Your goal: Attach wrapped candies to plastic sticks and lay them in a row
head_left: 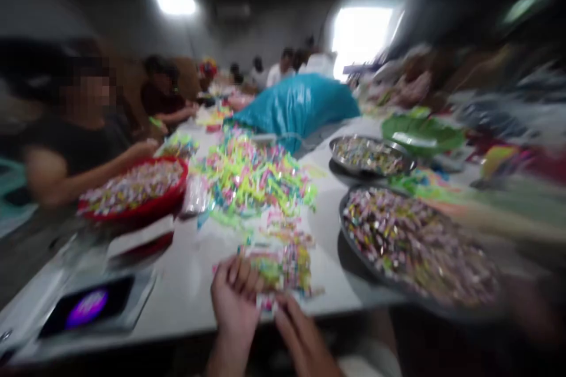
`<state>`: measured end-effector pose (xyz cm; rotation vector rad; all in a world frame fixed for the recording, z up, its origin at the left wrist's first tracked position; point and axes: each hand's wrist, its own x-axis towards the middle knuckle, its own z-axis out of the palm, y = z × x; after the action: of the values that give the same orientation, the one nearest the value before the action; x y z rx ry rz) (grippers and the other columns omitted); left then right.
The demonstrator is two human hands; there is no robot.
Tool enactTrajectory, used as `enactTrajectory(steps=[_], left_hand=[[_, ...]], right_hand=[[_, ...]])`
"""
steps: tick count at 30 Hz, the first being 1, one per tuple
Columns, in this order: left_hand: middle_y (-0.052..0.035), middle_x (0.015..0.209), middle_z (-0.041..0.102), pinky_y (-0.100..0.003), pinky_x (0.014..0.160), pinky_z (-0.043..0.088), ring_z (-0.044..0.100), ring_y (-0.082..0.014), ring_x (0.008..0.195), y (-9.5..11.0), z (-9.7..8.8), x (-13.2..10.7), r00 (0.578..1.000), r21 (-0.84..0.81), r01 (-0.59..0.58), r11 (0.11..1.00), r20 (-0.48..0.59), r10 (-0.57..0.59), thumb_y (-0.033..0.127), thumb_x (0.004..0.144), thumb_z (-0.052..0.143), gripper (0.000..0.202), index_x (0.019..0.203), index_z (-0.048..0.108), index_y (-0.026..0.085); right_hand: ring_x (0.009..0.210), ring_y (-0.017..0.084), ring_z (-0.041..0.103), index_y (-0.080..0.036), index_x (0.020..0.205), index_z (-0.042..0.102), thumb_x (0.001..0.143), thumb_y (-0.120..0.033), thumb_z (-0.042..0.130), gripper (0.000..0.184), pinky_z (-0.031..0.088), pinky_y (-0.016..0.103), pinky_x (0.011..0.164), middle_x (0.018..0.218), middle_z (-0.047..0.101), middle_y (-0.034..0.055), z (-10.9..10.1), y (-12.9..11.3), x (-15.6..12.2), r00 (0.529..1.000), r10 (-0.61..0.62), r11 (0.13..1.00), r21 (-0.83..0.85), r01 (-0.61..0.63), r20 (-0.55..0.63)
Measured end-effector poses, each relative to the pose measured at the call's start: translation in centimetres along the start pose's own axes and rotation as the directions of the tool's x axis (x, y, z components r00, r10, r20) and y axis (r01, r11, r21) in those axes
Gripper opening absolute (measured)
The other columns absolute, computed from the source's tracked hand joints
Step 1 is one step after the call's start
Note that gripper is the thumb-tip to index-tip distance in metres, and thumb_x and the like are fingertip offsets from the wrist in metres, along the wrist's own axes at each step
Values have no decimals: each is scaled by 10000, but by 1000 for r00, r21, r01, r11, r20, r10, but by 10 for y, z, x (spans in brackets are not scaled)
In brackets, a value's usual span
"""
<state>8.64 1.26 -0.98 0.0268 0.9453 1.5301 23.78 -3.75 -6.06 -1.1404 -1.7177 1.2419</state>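
At the table's near edge, my left hand (236,291) is closed with its fingers curled inward; what it holds, if anything, is hidden. My right hand (300,330) is close beside it, its thumb and fingers pressed together. A tiny pink and white piece (266,303) shows between the two hands, too blurred to name. Just beyond them lies a small group of colourful strip-like pieces (296,265). Farther back, a large loose heap of similar neon yellow, pink and blue pieces (256,174) spreads over the white table (325,218).
A red basin (177,191) of small pieces stands left; metal trays (347,230) of pieces stand right, near a green basin (420,135). A blue sack (305,103) lies behind the heap. A lit phone (88,306) is at front left. A person (88,147) sits left.
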Motion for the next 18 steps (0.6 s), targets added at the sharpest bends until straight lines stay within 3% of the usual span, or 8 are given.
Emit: enactTrajectory(steps=[2,5,10,15,18], left_hand=[[73,513,138,-268,423,154,137,-78,421,-3,-9,4,987,-156,40,987,159,-15,276,921,557,464,624,204,224],[75,519,112,-275,442,109,111,-78,430,-5,-15,5,970,-194,64,979,244,-15,233,892,562,465,626,181,227],[73,517,93,-269,437,89,58,-84,441,-6,-14,0,969,-181,75,981,246,-28,230,906,538,457,616,185,227],[76,518,73,-273,436,84,55,-80,434,-7,-15,1,967,-167,92,982,250,-48,230,910,537,458,608,192,225],[76,522,60,-278,437,84,60,-82,431,-6,-14,3,965,-165,99,981,257,-54,235,912,540,454,601,209,226]], right_hand=[[1194,232,621,-237,1269,661,1138,-539,391,425,495,399,1066,1228,679,77,7,12,-10,998,62,994,89,-65,28],[1161,194,614,-255,1290,662,1144,-470,443,340,461,303,1030,1187,682,45,7,12,-18,997,60,987,145,-68,55],[1051,170,615,-242,1302,648,1154,-418,436,313,455,270,953,1124,668,39,-1,-4,-17,995,43,988,144,-56,91],[1003,158,605,-231,1196,635,1157,-418,424,285,444,257,922,1074,656,22,-1,-1,-15,995,58,988,136,-69,82],[976,155,599,-237,1229,621,1160,-425,414,288,437,258,904,1070,659,16,-2,-1,-14,990,73,987,130,-89,124]])
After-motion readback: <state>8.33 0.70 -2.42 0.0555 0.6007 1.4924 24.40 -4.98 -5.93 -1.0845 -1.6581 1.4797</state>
